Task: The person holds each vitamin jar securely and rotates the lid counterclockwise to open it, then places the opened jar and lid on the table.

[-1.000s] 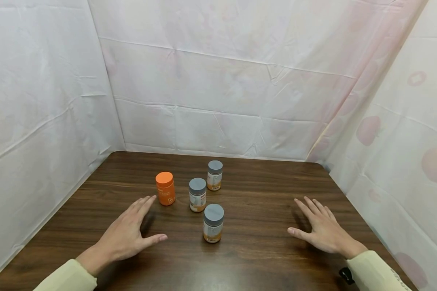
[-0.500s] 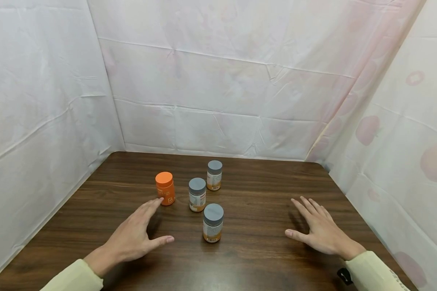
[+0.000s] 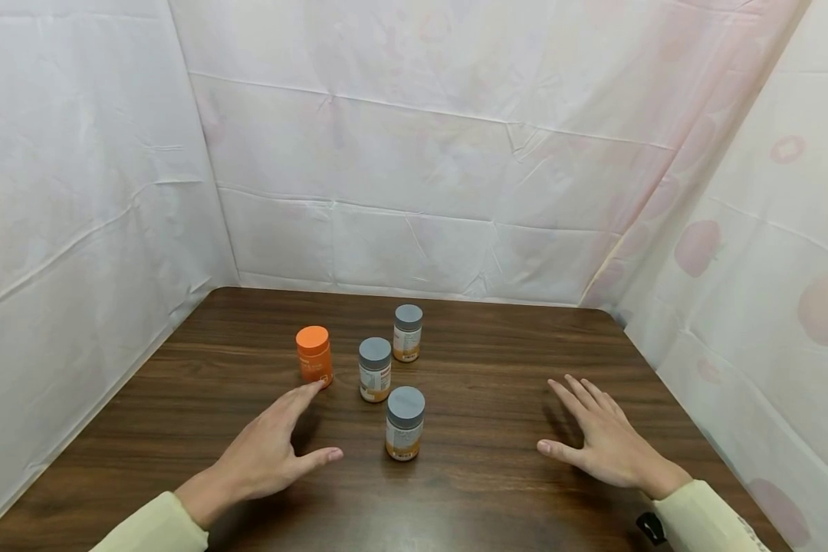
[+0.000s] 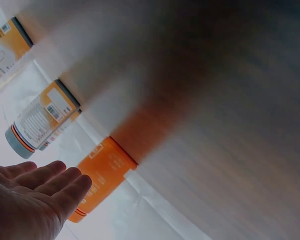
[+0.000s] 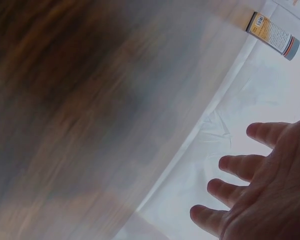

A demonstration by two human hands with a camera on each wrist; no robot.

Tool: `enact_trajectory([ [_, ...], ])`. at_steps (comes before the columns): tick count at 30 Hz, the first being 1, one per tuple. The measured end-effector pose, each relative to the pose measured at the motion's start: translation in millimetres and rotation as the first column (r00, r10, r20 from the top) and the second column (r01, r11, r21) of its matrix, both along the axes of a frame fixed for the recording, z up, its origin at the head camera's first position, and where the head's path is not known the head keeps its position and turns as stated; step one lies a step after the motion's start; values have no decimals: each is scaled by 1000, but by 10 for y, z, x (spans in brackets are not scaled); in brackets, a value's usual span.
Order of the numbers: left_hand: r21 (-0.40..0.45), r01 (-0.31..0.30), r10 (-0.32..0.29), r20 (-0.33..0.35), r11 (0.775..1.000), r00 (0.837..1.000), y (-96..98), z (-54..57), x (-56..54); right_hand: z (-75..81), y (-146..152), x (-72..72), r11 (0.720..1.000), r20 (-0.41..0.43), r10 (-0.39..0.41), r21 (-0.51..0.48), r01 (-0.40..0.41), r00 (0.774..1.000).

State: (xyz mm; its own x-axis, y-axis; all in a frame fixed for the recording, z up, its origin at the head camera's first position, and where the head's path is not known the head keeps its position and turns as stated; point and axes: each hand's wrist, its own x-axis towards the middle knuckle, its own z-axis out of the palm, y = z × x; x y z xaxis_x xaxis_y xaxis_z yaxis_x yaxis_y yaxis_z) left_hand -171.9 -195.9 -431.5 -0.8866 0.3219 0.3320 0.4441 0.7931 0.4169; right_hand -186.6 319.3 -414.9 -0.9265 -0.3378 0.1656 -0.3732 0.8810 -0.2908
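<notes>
My left hand (image 3: 265,445) hovers over the table with fingers extended and thumb spread, holding nothing. Its fingertips overlap the base of an orange jar (image 3: 314,357) in the head view; whether they touch it I cannot tell. To the right of that jar stand three grey-lidded jars: a near one (image 3: 405,424), a middle one (image 3: 375,370) and a far one (image 3: 408,333). All the jars are upright. Over on the right, my right hand (image 3: 603,441) is spread and holds nothing, well apart from the jars. The left wrist view shows the orange jar (image 4: 107,172) just beyond the fingers.
The dark wood-grain table (image 3: 483,383) has rounded far corners. Pale printed sheeting (image 3: 414,169) hangs behind it and along both sides. A small black object (image 3: 652,527) shows beside the right sleeve.
My left hand has moved right and slightly forward, from left of the orange jar to in front of it. The right hand has drifted slightly left. The jars have stayed put.
</notes>
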Motion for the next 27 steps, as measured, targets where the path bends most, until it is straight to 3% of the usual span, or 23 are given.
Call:
enact_trajectory([
  [27, 137, 51, -66, 112, 989, 991, 369, 105, 2, 0, -112, 23, 999, -11, 42, -5, -42, 999],
])
